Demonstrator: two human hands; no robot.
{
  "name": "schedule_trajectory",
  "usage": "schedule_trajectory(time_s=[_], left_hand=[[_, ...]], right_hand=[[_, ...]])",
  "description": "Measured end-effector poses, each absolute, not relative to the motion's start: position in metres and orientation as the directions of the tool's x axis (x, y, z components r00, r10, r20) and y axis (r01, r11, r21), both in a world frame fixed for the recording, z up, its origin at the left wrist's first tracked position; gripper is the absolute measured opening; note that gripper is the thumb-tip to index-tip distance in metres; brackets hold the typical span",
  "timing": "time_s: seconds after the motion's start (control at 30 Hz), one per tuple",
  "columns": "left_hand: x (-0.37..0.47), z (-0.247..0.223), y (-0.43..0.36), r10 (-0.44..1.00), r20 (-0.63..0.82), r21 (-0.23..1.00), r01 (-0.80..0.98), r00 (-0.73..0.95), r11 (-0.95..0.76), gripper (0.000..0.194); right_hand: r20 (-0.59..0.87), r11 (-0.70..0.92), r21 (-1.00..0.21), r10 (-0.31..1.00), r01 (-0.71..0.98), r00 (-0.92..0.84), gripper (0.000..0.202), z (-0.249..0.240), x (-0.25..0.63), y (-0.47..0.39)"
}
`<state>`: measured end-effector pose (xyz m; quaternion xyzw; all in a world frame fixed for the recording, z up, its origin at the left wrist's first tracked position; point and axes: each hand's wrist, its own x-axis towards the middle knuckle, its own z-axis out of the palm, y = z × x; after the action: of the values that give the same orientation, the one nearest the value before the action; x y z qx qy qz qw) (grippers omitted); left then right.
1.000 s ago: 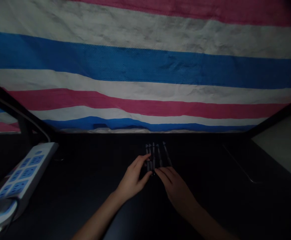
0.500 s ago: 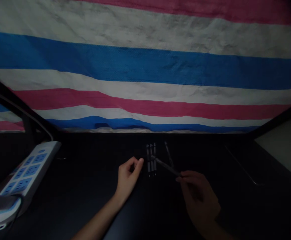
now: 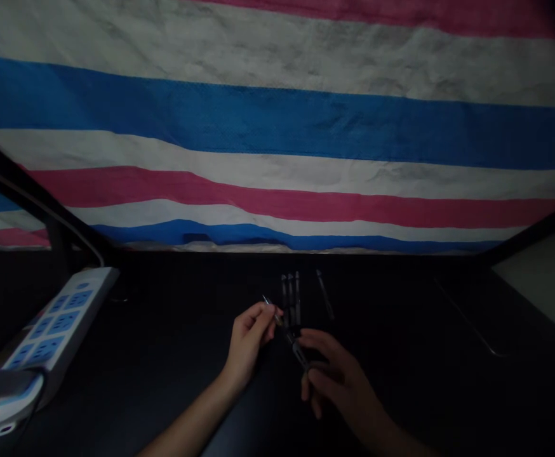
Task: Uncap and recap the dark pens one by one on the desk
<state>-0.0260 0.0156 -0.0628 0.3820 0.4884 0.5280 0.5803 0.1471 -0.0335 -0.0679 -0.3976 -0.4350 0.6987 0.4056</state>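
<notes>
A slim dark pen (image 3: 298, 351) slants between my two hands above the black table. My left hand (image 3: 250, 335) pinches its upper part between thumb and fingers, and a thin silvery end pokes out past the fingertips. At the lower end, my right hand (image 3: 337, 374) grips the pen with thumb and index finger, the other fingers loosely curled. Just beyond the hands, three similar pens (image 3: 291, 298) lie side by side, their near ends partly hidden by my right hand. One more pen (image 3: 326, 294) lies tilted, apart from them on the right. Dim light blurs the finer details.
A white power strip (image 3: 63, 324) with a plugged-in adapter (image 3: 8, 384) and cable runs along the left. Flat on the table (image 3: 163, 343) at the right is a dark, thin-edged slab (image 3: 468, 317). Striped sheeting (image 3: 277, 127) hangs behind the table.
My right hand has moved left and nearer to me, bringing its pen to my left hand. My left hand now pinches the pen's upper part. The pens on the table stay put.
</notes>
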Motion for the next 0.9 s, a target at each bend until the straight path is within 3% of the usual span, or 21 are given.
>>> schedule_trajectory(time_s=[0.1,0.17,0.4,0.5,0.63,0.73,0.9], left_hand=[[-0.025,-0.061,0.014,0.982,-0.176,0.946,-0.288,-0.068,0.149,0.033],[-0.025,-0.061,0.012,0.979,-0.181,0.94,-0.308,-0.091,0.145,0.032],[-0.023,-0.064,0.008,0.975,-0.203,0.933,-0.319,-0.086,0.166,0.031],[-0.023,-0.066,0.008,0.974,-0.21,0.922,-0.347,-0.084,0.169,0.031],[-0.021,-0.066,0.006,0.975,-0.209,0.908,-0.385,-0.078,0.164,0.032],[-0.019,-0.064,0.003,0.982,-0.178,0.928,-0.342,-0.061,0.147,0.032],[-0.018,-0.062,-0.003,0.994,-0.063,0.98,-0.193,-0.094,0.044,0.032]], right_hand=[[-0.385,-0.595,-0.772,0.718,-0.225,-0.58,0.041,-0.074,0.149,-0.031],[-0.439,-0.678,-0.714,0.627,-0.173,-0.644,0.042,-0.077,0.149,-0.032],[-0.525,-0.659,-0.751,0.641,-0.051,-0.56,0.035,-0.071,0.149,-0.031],[-0.495,-0.678,-0.719,0.651,-0.15,-0.575,0.034,-0.071,0.149,-0.03],[-0.43,-0.775,-0.593,0.533,-0.217,-0.728,0.046,-0.077,0.149,-0.03],[-0.427,-0.754,-0.638,0.515,-0.155,-0.743,0.049,-0.084,0.15,-0.032],[-0.465,-0.593,-0.804,0.668,-0.038,-0.58,0.034,-0.083,0.151,-0.033]])
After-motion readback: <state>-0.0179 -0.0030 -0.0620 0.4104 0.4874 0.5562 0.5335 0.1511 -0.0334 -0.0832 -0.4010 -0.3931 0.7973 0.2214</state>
